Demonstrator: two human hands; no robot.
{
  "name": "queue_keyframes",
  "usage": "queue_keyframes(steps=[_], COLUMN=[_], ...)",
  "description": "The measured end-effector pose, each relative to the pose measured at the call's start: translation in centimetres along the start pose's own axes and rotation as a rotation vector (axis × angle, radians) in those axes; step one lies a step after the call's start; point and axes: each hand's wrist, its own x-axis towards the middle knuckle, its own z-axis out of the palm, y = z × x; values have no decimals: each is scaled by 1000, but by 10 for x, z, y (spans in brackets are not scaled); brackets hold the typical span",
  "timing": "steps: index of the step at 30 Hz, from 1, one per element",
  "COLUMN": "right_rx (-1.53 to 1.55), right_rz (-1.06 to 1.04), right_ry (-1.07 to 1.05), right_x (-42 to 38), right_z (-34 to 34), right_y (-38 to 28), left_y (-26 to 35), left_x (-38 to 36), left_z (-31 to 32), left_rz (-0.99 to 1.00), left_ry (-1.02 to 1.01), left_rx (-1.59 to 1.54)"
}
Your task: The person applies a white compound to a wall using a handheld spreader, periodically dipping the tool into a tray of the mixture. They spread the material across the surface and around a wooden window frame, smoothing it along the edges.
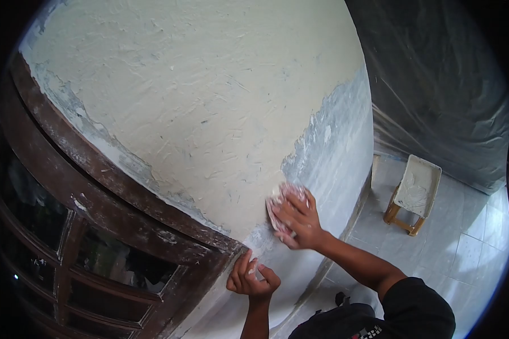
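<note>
My right hand (298, 219) is pressed to the wall, its fingers wrapped over a putty-smeared pinkish pad or cloth (278, 212). Cream putty (209, 107) with rough ridges covers the wall above it, ending in a ragged edge against the bluish-grey surface (336, 135). My left hand (254, 277) is beside the corner of the brown wooden frame (181, 234), fingers curled, with white smears on them; what they hold, if anything, is hidden.
A tray of putty (418, 186) rests on a small wooden stool (398, 219) on the grey tiled floor (441, 248) at the right. Dark plastic sheeting (441, 85) hangs behind. Glass panes (119, 260) fill the brown frame at lower left.
</note>
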Motion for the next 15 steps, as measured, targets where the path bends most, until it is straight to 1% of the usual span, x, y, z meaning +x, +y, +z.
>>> queue_keyframes(steps=[1,2,4,6,7,9,10,11,13,14,15], right_rx=[18,27,35,22,21,-9,17,6,22,32,43], right_rz=[-2,-9,-10,21,27,47,24,36,-5,21,51], right_ry=[-35,-19,-8,116,116,22,10,-46,-65,-40,-17], right_x=[-12,-20,-10,9,9,5,-8,-22,-37,-44,-33], right_z=[-2,-2,-5,-3,-1,7,9,6,4,4,1], right_y=[-2,-2,-2,5,5,9,8,4,0,1,0], left_y=[-1,-1,-1,-1,0,0,-1,-1,0,2,1], left_x=[1,0,0,1,0,1,1,0,2,0,-1], left_z=[1,0,1,2,2,2,1,0,3,1,1], left_rz=[5,7,8,-1,1,1,8,8,4,5,5], left_ry=[10,11,7,19,13,16,21,18,16,17,15], left_rx=[-1,-5,-14,-22,-23,-11,-12,-13,-17,-12,-8])
